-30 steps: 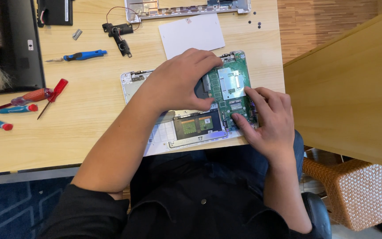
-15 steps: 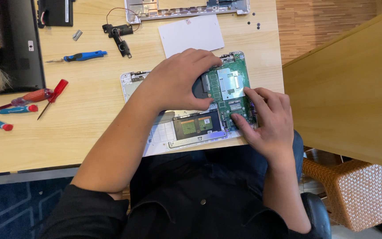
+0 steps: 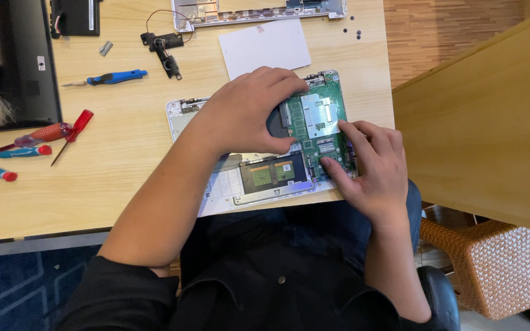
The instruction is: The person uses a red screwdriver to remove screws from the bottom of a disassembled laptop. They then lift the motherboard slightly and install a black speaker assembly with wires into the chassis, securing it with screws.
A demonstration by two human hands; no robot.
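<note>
Green circuit board [image 3: 323,122] is what I have under both hands, seated in the right half of the white laptop shell [image 3: 216,184] that lies open at the desk's [image 3: 124,184] near edge, right in front of me. My left hand [image 3: 246,113] arches over the board's left side, fingers curled down around a dark round part I cannot see clearly; it presses or grips there, though I cannot tell which. My right hand [image 3: 369,162] lies flat, fingertips pushing on the board's lower right edge, holding nothing.

Judging by how things lie, the strip-down is well along. The shell is open with its insides bare. A white flat panel [image 3: 265,46] rests at twelve o'clock from the board, and beyond it a silver frame [image 3: 259,9] at the desk's far edge. A black speaker part with wires [image 3: 164,46] lies at eleven o'clock, and a few loose screws [image 3: 356,32] sit at one o'clock. The blue screwdriver [image 3: 118,77] and red screwdriver [image 3: 72,132] lie idle at nine o'clock, well apart from my hands.

What is left, I judge: the board itself sits in the shell, and the dark rectangular module [image 3: 271,175] at six o'clock from my left hand is in place too.
</note>
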